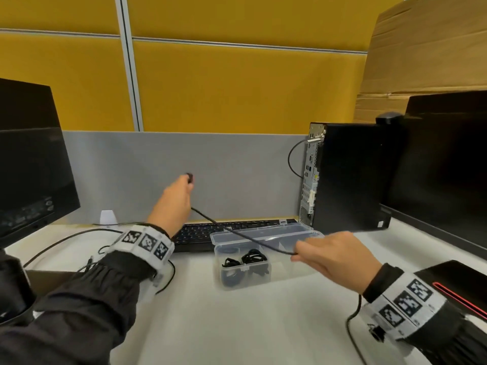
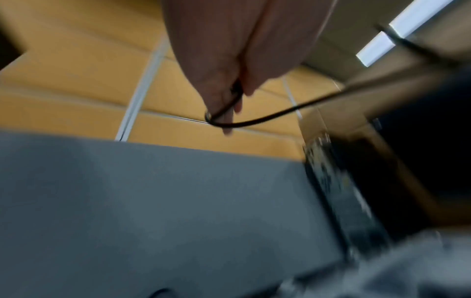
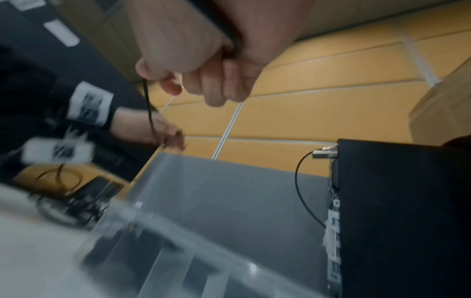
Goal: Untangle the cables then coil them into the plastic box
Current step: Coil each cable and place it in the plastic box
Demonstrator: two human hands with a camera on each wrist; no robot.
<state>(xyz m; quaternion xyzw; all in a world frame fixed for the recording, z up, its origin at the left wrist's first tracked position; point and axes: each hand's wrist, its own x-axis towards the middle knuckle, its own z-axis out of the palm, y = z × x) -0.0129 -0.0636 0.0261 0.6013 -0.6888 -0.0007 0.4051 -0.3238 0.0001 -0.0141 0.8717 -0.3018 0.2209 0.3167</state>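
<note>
A thin black cable (image 1: 237, 233) stretches between both hands above the clear plastic box (image 1: 276, 272). My left hand (image 1: 176, 196) is raised toward the grey partition and grips one end of the cable (image 2: 267, 117), its plug sticking out past the fingertips. My right hand (image 1: 332, 254) hovers over the box's right half and pinches the cable (image 3: 149, 108) between thumb and fingers. The box stands open on the desk. Bundled black cables (image 1: 247, 262) lie in its left compartment. Its lid (image 1: 263, 230) is folded back behind it.
A black keyboard (image 1: 200, 233) lies behind the box. A black computer tower (image 1: 347, 175) stands at the right, with a monitor (image 1: 442, 164) beside it. Another monitor (image 1: 29, 159) stands at the left. Loose cables (image 1: 66, 238) trail across the left of the desk.
</note>
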